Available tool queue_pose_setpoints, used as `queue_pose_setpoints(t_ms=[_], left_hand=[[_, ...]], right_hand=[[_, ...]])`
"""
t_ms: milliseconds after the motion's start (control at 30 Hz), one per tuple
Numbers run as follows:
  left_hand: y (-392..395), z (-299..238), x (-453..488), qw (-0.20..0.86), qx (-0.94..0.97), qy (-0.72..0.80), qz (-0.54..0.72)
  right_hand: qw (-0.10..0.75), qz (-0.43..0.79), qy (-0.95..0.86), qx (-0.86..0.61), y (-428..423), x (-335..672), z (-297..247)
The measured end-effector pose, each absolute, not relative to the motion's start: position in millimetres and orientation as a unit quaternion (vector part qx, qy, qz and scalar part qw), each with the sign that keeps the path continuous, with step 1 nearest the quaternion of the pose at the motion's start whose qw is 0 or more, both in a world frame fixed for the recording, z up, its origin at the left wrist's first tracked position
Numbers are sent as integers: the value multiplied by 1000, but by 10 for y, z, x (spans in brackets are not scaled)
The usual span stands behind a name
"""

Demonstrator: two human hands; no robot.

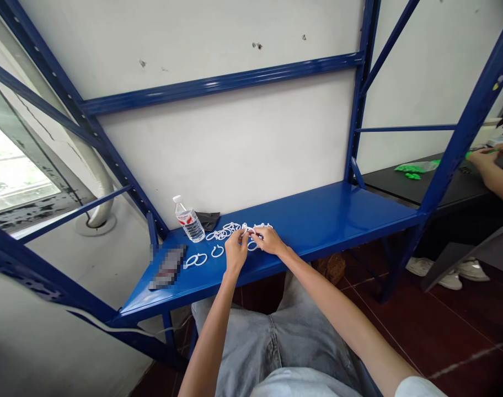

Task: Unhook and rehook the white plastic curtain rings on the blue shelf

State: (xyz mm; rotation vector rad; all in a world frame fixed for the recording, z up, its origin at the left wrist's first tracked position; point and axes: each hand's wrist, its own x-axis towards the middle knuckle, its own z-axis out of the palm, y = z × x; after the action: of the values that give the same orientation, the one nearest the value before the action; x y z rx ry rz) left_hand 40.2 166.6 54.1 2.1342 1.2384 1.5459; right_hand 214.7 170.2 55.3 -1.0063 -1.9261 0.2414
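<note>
My left hand [236, 252] and my right hand [269, 240] meet over the blue shelf, fingers pinched together. Between the fingertips is a small white plastic ring piece [245, 227], largely covered by them. Several similar white rings [223, 232] lie in a loose heap just beyond and left of my hands. A single ring [217, 251] rests left of my left hand, and a pair of rings [196, 259] lies farther left. Another ring [252, 246] shows partly beneath my right hand.
A clear water bottle [190, 220] stands at the back left, beside a black pouch-like item [208, 221]. A blurred dark flat object [169, 268] lies at the shelf's left end. Blue posts frame the shelf [317, 215]. At right, another person's hands [487, 160] work near green pieces [412, 170].
</note>
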Motion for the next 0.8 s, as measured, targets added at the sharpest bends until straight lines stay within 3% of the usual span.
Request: queue_pose_setpoints(t_ms=[167, 267, 567, 667, 800], left_hand=[[1672, 609, 232, 111, 692, 463, 542], [1694, 666, -73, 49, 682, 506, 526], [1594, 732, -756, -110, 677, 679, 260], [1521, 786, -431, -113, 697, 647, 289], [1475, 765, 128, -53, 821, 472, 316]], right_hand=[[469, 79, -747, -465, 1736, 2139, 534], [469, 84, -731, -489, 1748, 2140, 524], [450, 77, -703, -545, 1707, 2143, 567], [439, 88, -718, -532, 1704, 2153, 573], [430, 87, -736, -516, 1728, 2165, 545]])
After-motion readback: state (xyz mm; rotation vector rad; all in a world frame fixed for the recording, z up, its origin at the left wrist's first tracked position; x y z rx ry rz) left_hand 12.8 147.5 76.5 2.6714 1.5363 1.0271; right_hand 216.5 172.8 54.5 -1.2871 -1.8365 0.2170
